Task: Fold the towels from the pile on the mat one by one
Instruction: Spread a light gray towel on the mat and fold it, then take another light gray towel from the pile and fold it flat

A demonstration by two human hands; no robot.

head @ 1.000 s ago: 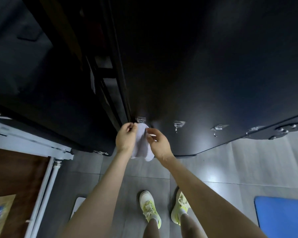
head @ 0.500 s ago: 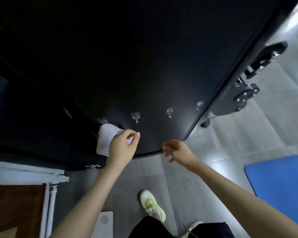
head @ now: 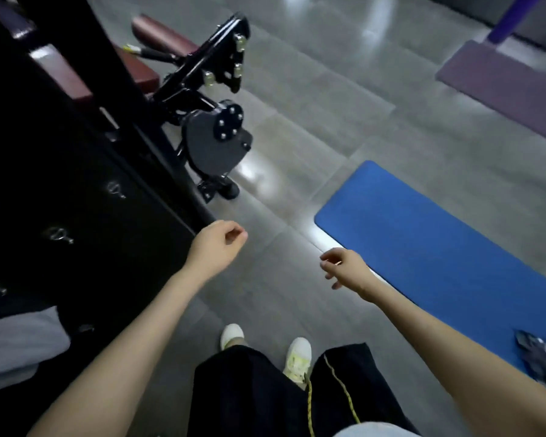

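My left hand (head: 216, 247) hangs over the grey floor beside the black panel, its fingers loosely curled and holding nothing. Just short of the blue mat's near corner, my right hand (head: 344, 269) is relaxed and empty too. The blue mat (head: 438, 247) lies on the floor to the right. Crumpled dark and pale cloth (head: 539, 361) sits on the mat at the right edge of the view, partly cut off. At the lower left by the black panel a pale grey-white cloth (head: 19, 342) shows, and I cannot tell how it is held there.
A black panel (head: 76, 200) with small metal hooks fills the left. Behind it stands a black exercise machine (head: 215, 137) with maroon pads. A purple mat (head: 511, 80) lies at the far right. My feet in pale shoes (head: 297, 354) stand on the grey tiles.
My left hand let go of the white towel at the hook on the black panel. Both hands came away empty, and the view swung right towards the blue mat.
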